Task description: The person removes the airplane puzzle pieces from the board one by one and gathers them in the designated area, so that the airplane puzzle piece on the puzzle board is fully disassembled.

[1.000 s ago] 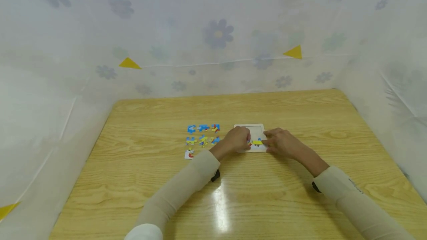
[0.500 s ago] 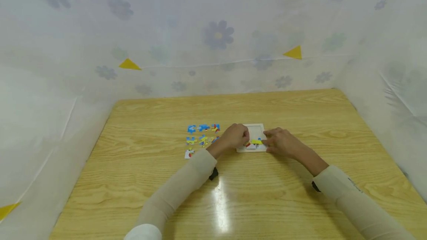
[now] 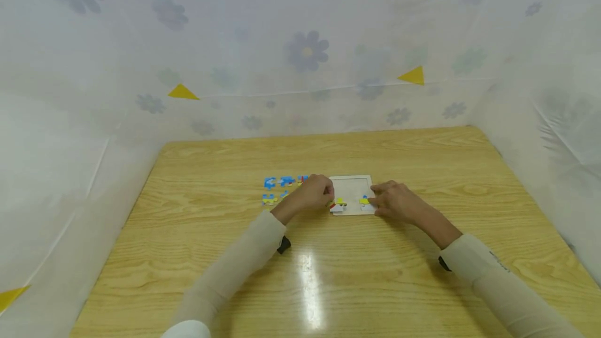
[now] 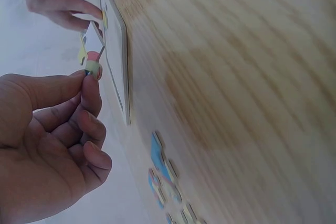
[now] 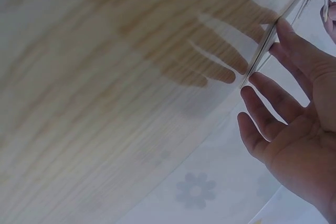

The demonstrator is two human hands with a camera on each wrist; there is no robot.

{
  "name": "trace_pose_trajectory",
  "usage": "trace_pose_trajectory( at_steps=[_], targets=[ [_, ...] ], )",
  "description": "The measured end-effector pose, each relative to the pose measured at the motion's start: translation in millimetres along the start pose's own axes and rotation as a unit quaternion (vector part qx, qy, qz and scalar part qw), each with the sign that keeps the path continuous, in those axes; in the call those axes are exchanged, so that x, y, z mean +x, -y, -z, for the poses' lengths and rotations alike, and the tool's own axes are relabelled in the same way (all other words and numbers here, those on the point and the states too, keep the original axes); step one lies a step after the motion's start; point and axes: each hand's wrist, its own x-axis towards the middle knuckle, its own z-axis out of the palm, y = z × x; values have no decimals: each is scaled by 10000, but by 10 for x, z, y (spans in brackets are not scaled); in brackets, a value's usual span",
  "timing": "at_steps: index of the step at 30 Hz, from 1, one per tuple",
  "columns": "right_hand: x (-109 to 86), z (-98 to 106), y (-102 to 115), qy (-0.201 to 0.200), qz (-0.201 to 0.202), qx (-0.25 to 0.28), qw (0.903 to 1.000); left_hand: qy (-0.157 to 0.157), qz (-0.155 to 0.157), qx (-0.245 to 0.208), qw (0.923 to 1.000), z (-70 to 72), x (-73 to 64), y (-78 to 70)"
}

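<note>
My left hand (image 3: 313, 193) pinches a white, yellow and red jigsaw piece (image 4: 93, 43) between thumb and index finger, the other fingers curled loosely. It holds this piece tilted over the left edge of a pale wooden puzzle tray (image 3: 349, 188). My right hand (image 3: 399, 202) rests at the tray's right edge, its fingers spread and fairly straight. The thumb and another finger touch the rim, while the index finger lies on a yellow, blue and white piece (image 3: 364, 202) in the lower right corner. Most of that piece's right side is covered.
Loose jigsaw pieces (image 3: 269, 182) lie left of the tray, some hidden behind my left hand and forearm. The wooden table (image 3: 225, 160) ends at a flowered cloth (image 3: 307, 51) at the back and sides.
My left hand has moved left with its piece, from over the tray's lower middle to its left edge. More of the tray and its corner piece shows. My right hand has stayed put.
</note>
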Motion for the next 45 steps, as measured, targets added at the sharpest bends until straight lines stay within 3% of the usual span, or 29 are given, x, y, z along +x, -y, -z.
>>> trace_pose_trajectory(
  at_steps=[18,27,37,45],
  targets=[
    [-4,36,33,93,-67,70,9999,118,56,351,9993,326,-324,302],
    [14,16,0,69,116,-114,9998,537,204,321,9978,464,-490,469],
    [22,55,47,315,60,-154,9994,738,611,157,9953,512,-654,525],
    [35,101,74,330,-80,-86,9994,808,776,390,9929,523,-663,560]
  ],
)
